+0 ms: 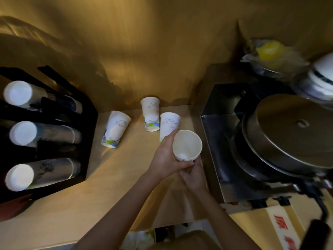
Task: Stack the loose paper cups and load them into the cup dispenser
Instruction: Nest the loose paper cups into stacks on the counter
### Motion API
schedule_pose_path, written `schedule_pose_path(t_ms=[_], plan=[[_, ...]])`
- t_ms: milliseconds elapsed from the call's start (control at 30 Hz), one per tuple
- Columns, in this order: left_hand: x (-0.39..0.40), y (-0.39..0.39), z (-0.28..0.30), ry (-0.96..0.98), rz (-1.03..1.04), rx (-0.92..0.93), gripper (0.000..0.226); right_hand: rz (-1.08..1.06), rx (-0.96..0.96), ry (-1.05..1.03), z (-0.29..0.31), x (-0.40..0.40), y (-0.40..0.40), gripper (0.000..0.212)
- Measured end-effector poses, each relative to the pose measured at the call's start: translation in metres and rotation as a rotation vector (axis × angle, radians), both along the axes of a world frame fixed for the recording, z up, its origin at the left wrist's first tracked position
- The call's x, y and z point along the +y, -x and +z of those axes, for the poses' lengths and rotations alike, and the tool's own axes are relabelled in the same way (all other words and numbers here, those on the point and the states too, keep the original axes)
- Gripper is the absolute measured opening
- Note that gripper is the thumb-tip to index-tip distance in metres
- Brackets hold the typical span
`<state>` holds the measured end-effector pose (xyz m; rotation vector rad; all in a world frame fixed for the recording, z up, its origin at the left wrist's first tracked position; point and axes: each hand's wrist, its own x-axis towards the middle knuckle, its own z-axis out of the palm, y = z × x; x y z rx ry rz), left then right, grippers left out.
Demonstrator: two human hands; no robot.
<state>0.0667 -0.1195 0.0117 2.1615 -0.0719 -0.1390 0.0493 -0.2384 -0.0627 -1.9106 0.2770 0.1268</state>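
Observation:
Both hands hold a short stack of nested white paper cups (187,145) above the counter, mouth up toward me. My left hand (166,157) wraps the stack's left side; my right hand (191,175) supports it from below. Three loose printed cups stand upside down on the counter: one (116,129) near the dispenser, one (150,113) at the back, one (169,123) partly hidden behind the held stack. The black cup dispenser (79,141) stands at left, with three tubes holding cup stacks (23,133).
A steel machine (225,141) with a round metal lid (292,130) fills the right side, close to my right hand. Bowls and a bagged yellow item (270,51) sit behind it. The wooden counter (111,177) ends at a wall behind the cups.

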Motion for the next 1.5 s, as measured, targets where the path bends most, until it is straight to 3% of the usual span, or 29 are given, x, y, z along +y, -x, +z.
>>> schedule_pose_path(t_ms=[300, 500, 700, 800, 1067, 1133, 1333, 1500], plan=[[-0.033, -0.006, -0.008, -0.001, -0.144, -0.015, 0.100, -0.162, 0.038, 0.090, 0.000, -0.017, 0.011, 0.070], [-0.034, -0.006, -0.009, -0.036, -0.176, -0.003, 0.104, -0.293, 0.169, 0.163, -0.012, -0.007, 0.022, 0.042], [-0.026, -0.008, -0.002, -0.105, -0.334, 0.087, 0.123, -0.193, 0.255, 0.170, -0.014, 0.009, 0.033, 0.024], [-0.013, -0.011, 0.004, -0.128, -0.333, 0.074, 0.118, -0.041, 0.297, 0.175, -0.008, 0.025, 0.025, 0.028], [0.025, -0.024, 0.006, -0.386, -0.135, 0.042, 0.060, 0.123, 0.121, 0.346, 0.019, 0.048, -0.006, 0.032], [0.074, -0.064, 0.013, -0.460, 0.022, -0.014, 0.053, 0.192, 0.057, 0.370, 0.035, 0.090, -0.059, 0.033], [0.091, -0.082, 0.004, -0.569, 0.058, -0.052, 0.054, 0.103, -0.077, 0.544, 0.041, 0.094, -0.079, 0.046], [0.100, -0.115, -0.029, -0.638, 0.031, -0.044, 0.068, -0.004, 0.000, 0.572, 0.020, 0.102, -0.112, 0.072]])
